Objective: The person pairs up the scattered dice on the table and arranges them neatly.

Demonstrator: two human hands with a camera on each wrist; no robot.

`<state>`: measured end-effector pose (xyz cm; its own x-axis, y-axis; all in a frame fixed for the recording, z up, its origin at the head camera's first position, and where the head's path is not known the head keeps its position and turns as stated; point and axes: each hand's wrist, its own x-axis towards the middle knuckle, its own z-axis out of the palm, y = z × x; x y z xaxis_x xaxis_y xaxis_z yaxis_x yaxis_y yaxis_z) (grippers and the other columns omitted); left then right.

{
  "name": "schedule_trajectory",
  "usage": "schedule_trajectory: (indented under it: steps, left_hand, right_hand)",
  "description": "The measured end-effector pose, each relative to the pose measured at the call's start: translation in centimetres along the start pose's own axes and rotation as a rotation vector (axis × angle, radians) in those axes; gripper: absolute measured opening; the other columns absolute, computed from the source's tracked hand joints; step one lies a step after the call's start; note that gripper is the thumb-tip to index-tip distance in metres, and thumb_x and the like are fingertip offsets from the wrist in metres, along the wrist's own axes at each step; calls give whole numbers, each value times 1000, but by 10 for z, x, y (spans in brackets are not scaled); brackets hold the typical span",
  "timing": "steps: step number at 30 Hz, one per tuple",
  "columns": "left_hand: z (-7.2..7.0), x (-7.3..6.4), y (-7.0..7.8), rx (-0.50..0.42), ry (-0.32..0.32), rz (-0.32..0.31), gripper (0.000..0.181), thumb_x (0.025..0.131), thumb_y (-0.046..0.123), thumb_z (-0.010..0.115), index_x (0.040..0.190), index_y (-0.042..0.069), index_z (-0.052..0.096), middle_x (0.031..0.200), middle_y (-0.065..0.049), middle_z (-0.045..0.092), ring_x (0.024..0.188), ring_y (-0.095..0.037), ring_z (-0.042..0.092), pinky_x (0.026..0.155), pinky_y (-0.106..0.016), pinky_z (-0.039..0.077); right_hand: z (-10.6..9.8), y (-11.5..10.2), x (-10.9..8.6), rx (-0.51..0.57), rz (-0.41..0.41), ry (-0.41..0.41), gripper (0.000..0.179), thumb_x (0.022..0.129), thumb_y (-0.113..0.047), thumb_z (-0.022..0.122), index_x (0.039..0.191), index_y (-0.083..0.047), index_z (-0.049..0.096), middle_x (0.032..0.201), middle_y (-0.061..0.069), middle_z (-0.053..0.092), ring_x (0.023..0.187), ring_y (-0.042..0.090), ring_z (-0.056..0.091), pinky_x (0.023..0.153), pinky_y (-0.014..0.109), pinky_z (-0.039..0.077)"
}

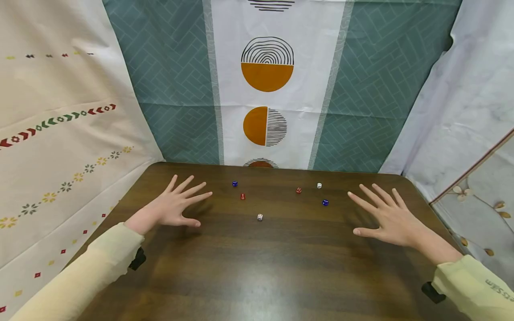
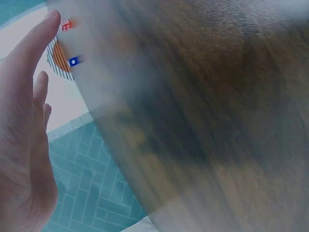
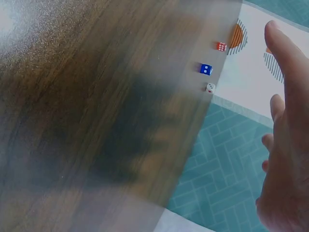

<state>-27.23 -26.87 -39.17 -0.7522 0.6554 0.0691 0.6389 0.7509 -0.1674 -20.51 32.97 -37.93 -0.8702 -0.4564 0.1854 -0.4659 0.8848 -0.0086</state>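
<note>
Small dice lie scattered on a dark wooden table (image 1: 257,263). On the left side are a blue die (image 1: 234,183), a red die (image 1: 242,196) and a white die (image 1: 260,217). The right group has a red die (image 1: 299,190), a white die (image 1: 319,185) and a blue die (image 1: 325,202). My left hand (image 1: 176,205) hovers over the table left of the dice, fingers spread, holding nothing. To the right of them, my right hand (image 1: 387,218) is likewise held above the table with spread fingers and nothing in it. Shadows of both hands fall on the wood.
A teal and white patterned curtain (image 1: 172,89) hangs behind the table's far edge. Cream embroidered cloth (image 1: 60,147) stands along the left, and pale floral cloth (image 1: 474,133) along the right. Dark wrist devices sit under both sleeves.
</note>
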Motion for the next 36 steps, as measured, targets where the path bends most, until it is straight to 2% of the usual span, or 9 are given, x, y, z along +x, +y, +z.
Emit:
schedule_trajectory:
  steps: [6,18,22,28,36]
  left_hand:
    - [0,7,0,-5,0,8,88,80,75,59,153,31,36,165,-5,26,152,-44,15,113,-74,8]
    - [4,7,7,-49,0,-6,88,82,75,58,154,32,33,165,-4,23,152,-42,14,113,-75,8]
    - [4,7,9,-64,8,-3,86,82,71,61,154,31,34,165,-4,24,152,-43,14,113,-75,7]
    - [3,10,11,-90,13,-11,86,82,69,63,154,31,33,165,-4,24,153,-42,14,114,-74,6]
    - [6,22,21,-170,14,-1,85,84,68,61,155,33,31,166,-3,22,154,-38,11,115,-73,4]
  right_hand:
    - [3,0,1,7,3,11,90,86,-64,63,158,-34,19,167,8,14,154,40,9,115,71,-5]
    - [3,-8,9,34,-12,16,89,86,-63,64,158,-33,21,166,10,17,153,41,11,115,72,0]
    - [1,-11,11,31,-9,22,88,86,-63,64,157,-33,22,166,9,17,152,41,14,113,73,6]
    - [3,-15,18,52,-4,24,88,86,-62,65,157,-34,22,166,9,17,152,41,14,115,71,4]
    - [8,-26,33,86,-4,43,87,85,-61,66,157,-35,25,166,9,19,151,40,16,116,69,7]
